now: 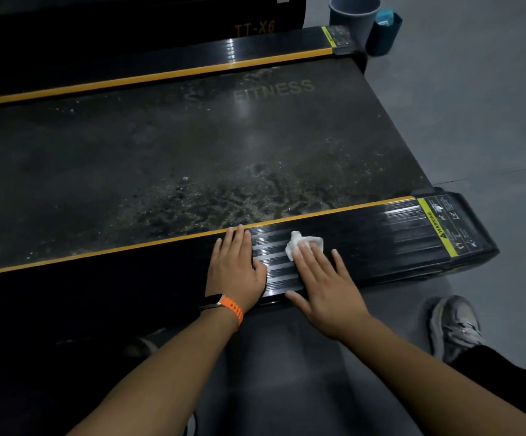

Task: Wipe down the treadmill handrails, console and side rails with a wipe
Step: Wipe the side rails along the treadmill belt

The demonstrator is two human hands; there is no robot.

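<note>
The near side rail (381,234) of the treadmill is black and ribbed, with a yellow strip along its belt edge. A crumpled white wipe (296,243) lies on it. My right hand (324,281) lies flat on the rail, its straight fingers pressing the wipe down. My left hand (236,269), with an orange watch band at the wrist, rests flat on the rail just left of the wipe, fingers straight. The far side rail (161,66) runs along the other edge of the dusty belt (176,146).
A grey bucket (353,17) and a blue container (384,29) stand on the floor past the far rail's end. A yellow warning label (438,225) marks the near rail's end cap. My shoe (453,325) is on the grey floor at right.
</note>
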